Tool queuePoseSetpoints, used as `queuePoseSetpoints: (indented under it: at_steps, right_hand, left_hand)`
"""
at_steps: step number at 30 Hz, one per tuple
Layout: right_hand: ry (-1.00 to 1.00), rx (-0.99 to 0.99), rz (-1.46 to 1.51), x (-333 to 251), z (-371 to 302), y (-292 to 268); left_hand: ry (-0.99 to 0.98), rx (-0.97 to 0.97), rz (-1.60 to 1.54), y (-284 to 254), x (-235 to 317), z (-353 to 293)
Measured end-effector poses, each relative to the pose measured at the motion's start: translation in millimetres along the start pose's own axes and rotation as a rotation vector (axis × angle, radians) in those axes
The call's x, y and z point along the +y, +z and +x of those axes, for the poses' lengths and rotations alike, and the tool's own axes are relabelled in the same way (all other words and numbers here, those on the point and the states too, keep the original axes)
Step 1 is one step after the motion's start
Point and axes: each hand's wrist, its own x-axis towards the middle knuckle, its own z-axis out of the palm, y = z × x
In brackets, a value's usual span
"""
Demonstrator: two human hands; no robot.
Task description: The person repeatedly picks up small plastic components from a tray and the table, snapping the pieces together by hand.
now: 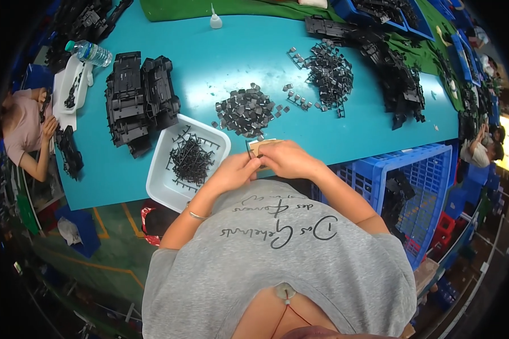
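Note:
My left hand point(236, 170) and my right hand point(290, 159) meet at the table's near edge, fingertips pressed together. A thin black plastic strip point(248, 149) stands up from the fingers of my left hand. Whatever my right hand pinches is covered by its fingers. Under the hands shows a tan, cardboard-like piece point(261, 143). Just beyond lies a pile of small black plastic pieces point(246, 111). Beside my left forearm, a white tub point(219, 138) contains a tangle of black branched plastic parts point(191, 160).
Black plastic chassis-like assemblies point(131, 99) lie at left, with more point(393, 73) at far right. Another black pile point(329, 73) lies far right of centre. A small white bottle point(215, 21) stands at the back. A blue crate point(373, 169) is beside my right arm. A person point(31, 130) works at left.

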Motion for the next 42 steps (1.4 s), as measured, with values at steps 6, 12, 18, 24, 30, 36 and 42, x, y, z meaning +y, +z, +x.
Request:
queuePoseSetpoints:
  at_steps: [6,12,18,24,30,36,42]
  right_hand:
    - [-0.001,-0.079,0.014,-7.2,-7.7,-9.9]
    - [0.009,-0.218,0.158,-9.3,-2.4,-16.1]
    - [-0.068,-0.161,1.38,-8.5,-8.2,8.6]
    - [0.329,0.237,0.356,28.5,27.1,5.8]
    - [0.234,0.531,-0.341,55.8,34.9,-9.5]
    - [0.278,0.69,-0.624,123.2,-2.8,-21.9]
    - [0.083,0.817,-0.428,57.3,2.9,-9.7]
  left_hand:
    - [0.083,0.011,-0.049,5.8,-7.7,1.2]
    - [0.303,0.143,0.197,5.4,1.9,-2.2]
    - [0.425,-0.204,-1.523,-2.6,8.3,-19.6]
    - [0.154,0.734,0.144,-74.8,-35.8,-54.0]
    - [-0.304,0.74,0.939,-70.1,-37.9,-93.4]
    - [-0.023,0.781,0.761,-63.4,-12.2,-82.6]
    - [0.134,0.311,-0.1,-19.0,16.4,4.3]
